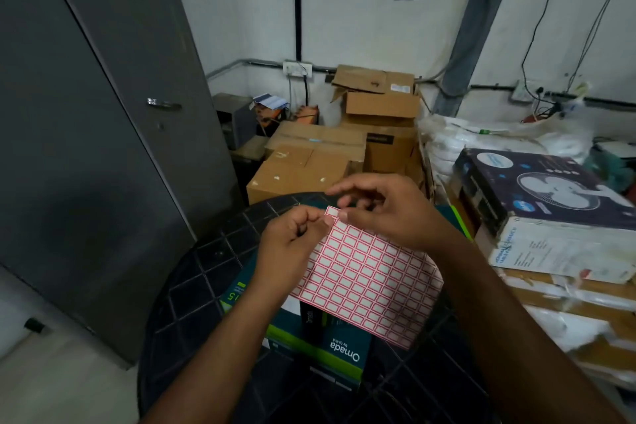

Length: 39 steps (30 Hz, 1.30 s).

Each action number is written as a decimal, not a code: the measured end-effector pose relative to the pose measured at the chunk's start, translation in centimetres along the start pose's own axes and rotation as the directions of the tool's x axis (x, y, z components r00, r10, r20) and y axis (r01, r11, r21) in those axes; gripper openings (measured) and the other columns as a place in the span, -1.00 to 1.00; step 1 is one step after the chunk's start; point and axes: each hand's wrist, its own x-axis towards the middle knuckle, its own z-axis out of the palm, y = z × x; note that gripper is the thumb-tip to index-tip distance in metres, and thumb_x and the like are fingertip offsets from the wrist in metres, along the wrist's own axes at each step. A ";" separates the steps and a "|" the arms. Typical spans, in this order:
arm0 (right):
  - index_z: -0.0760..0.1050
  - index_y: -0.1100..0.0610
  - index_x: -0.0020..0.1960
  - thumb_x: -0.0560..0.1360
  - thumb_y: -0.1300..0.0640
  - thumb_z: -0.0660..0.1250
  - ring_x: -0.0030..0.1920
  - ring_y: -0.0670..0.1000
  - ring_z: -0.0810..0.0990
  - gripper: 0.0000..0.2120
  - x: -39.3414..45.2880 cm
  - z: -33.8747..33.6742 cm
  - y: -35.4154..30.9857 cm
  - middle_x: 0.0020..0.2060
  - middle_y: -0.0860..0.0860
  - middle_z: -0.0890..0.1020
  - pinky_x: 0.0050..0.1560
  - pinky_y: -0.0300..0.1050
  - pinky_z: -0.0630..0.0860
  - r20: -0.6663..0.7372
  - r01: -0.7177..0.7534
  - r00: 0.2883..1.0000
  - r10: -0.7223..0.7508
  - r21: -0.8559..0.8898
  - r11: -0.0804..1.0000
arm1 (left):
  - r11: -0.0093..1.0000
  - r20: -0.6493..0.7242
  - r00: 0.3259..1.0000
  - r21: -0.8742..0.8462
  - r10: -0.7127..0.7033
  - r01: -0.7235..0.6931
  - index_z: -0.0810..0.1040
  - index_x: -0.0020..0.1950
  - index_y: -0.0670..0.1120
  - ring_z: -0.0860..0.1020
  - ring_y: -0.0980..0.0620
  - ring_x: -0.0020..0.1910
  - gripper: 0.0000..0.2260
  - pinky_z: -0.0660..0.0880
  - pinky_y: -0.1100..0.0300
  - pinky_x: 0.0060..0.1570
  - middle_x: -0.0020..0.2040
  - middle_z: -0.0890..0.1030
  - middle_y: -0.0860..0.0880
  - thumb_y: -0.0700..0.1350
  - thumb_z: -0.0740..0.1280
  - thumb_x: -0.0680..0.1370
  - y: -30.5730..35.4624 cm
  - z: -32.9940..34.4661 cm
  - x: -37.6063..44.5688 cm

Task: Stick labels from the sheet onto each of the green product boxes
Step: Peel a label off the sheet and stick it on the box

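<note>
Currently the label sheet point(370, 280) is hanging over the green product boxes point(330, 341) on the round black grid-textured worktop point(192, 289). Left hand point(290, 244) is pinching the sheet's top corner; right hand point(389, 213) is pinching at a corner label there, other fingers spreading loose. Risk: thin glossy paper is flexing, so the small red-bordered label could tear or curl onto itself.

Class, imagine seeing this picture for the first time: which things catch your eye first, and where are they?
At the centre, a red-and-white label sheet is held above a black round table. The left hand and right hand pinch its top corner. Green product boxes lie beneath it.
</note>
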 end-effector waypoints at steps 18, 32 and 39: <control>0.70 0.03 0.01 0.47 0.16 0.51 -0.10 -0.15 0.61 -0.87 0.8 1.3 0.0 0.08 -0.10 0.63 -0.16 -0.34 0.51 -0.100 0.144 0.981 -0.168 -0.210 0.967 | 0.999 0.027 1.000 0.035 -0.011 0.010 0.68 -0.08 -0.10 0.64 -0.05 -0.26 -0.88 0.52 0.09 -0.21 -0.19 0.70 -0.14 -0.11 0.38 0.59 0.4 -0.6 0.5; 0.70 0.06 0.02 0.48 0.14 0.51 -0.11 -0.09 0.65 -0.88 -0.7 2.3 0.6 0.00 -0.11 0.67 -0.16 -0.10 0.61 -0.277 0.060 0.956 -0.093 -0.126 0.990 | 1.000 0.021 1.000 0.030 -0.008 0.007 0.69 -0.08 -0.08 0.65 0.02 -0.29 -0.84 0.52 0.22 -0.28 -0.22 0.70 -0.10 -0.09 0.34 0.62 0.5 -0.6 0.4; 0.68 0.14 -0.02 0.55 0.21 0.42 -0.19 -0.04 0.70 -0.94 -0.7 1.0 0.1 -0.18 -0.02 0.71 -0.17 -0.11 0.64 -0.111 -0.104 0.988 0.108 0.039 0.994 | 0.996 0.005 1.000 0.086 0.014 -0.015 0.65 -0.05 -0.03 0.66 0.04 -0.25 -0.85 0.56 0.13 -0.18 -0.21 0.70 -0.03 -0.07 0.31 0.64 0.6 -0.2 0.1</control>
